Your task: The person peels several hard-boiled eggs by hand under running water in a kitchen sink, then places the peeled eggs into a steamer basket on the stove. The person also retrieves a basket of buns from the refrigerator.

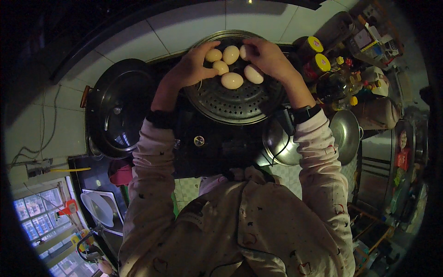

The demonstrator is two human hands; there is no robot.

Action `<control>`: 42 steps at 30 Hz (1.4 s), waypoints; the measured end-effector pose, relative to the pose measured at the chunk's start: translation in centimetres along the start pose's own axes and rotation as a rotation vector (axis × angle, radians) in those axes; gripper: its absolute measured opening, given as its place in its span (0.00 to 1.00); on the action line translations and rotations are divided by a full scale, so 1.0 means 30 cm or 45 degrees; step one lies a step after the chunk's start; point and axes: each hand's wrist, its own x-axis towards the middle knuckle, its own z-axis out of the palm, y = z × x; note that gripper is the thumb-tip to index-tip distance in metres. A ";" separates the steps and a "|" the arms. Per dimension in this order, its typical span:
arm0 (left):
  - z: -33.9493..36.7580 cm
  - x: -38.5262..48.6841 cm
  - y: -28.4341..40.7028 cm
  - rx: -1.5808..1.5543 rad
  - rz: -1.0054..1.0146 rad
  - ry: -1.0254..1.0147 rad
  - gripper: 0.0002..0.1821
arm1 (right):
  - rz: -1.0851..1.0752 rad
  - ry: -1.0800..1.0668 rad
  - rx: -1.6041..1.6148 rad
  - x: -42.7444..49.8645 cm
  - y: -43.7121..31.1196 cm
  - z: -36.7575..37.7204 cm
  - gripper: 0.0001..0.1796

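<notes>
Several pale eggs (232, 80) lie grouped on a round metal steamer tray (238, 109) with punched holes, on the stove before me. My left hand (191, 67) curls around two of them, a brown egg (213, 55) and another brown egg (220, 68), its thumb and index finger spread at either side. At the far right of the group my right hand (268, 57) has its fingers on a paler egg (243, 52), partly covered by them. Between the hands sits one more egg (231, 54). A whitish egg (253, 73) rests just below my right hand.
A large dark wok (117, 110) stands left of the tray. Near my right forearm are a metal lid (282, 145) and a metal pan (346, 136). Yellow-lidded jars (322, 62) and bottles crowd the right. Wall tiles (193, 26) rise behind; a stove knob (199, 140) faces me.
</notes>
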 end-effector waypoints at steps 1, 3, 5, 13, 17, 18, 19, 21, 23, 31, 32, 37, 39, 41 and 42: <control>0.002 0.001 0.000 0.017 0.031 0.002 0.45 | 0.008 0.002 0.002 0.003 0.006 0.004 0.20; 0.006 0.003 0.003 0.055 0.066 -0.015 0.46 | -0.031 0.031 0.003 0.007 0.012 0.014 0.18; 0.011 0.004 0.007 0.028 0.064 -0.023 0.47 | -0.036 0.014 0.061 0.007 0.007 0.013 0.18; 0.011 -0.016 -0.004 0.016 0.081 0.042 0.49 | 0.018 -0.106 -0.302 -0.144 -0.111 -0.110 0.23; 0.008 -0.019 -0.009 0.030 0.124 0.049 0.49 | 0.004 -0.121 -0.441 -0.193 -0.146 -0.078 0.28; 0.009 -0.021 -0.007 0.029 0.135 0.051 0.49 | -0.015 -0.085 -0.450 -0.191 -0.146 -0.065 0.27; 0.011 -0.021 -0.006 0.027 0.130 0.049 0.49 | -0.006 -0.059 -0.461 -0.183 -0.142 -0.055 0.27; 0.012 -0.024 -0.002 0.020 0.122 0.046 0.49 | -0.060 0.014 -0.458 -0.173 -0.136 -0.036 0.26; 0.014 -0.024 0.001 0.043 0.125 0.053 0.49 | -0.068 0.038 -0.447 -0.168 -0.133 -0.024 0.25; 0.026 -0.018 -0.032 0.023 0.105 0.071 0.44 | 0.004 -0.013 -0.208 -0.185 -0.139 -0.039 0.26; 0.024 -0.015 -0.039 0.036 0.154 0.095 0.43 | 0.029 -0.011 -0.181 -0.185 -0.139 -0.042 0.26; -0.005 0.041 -0.063 -0.076 -0.013 0.136 0.31 | 0.075 -0.059 -0.177 -0.189 -0.142 -0.056 0.25; -0.012 0.084 -0.061 0.018 -0.131 0.177 0.26 | 0.060 -0.036 -0.196 -0.192 -0.147 -0.056 0.24; -0.015 0.113 -0.056 0.093 -0.139 0.105 0.24 | 0.053 -0.038 -0.173 -0.196 -0.152 -0.055 0.24; -0.015 0.123 -0.055 0.139 -0.144 0.070 0.24 | 0.058 -0.052 -0.142 -0.198 -0.152 -0.056 0.23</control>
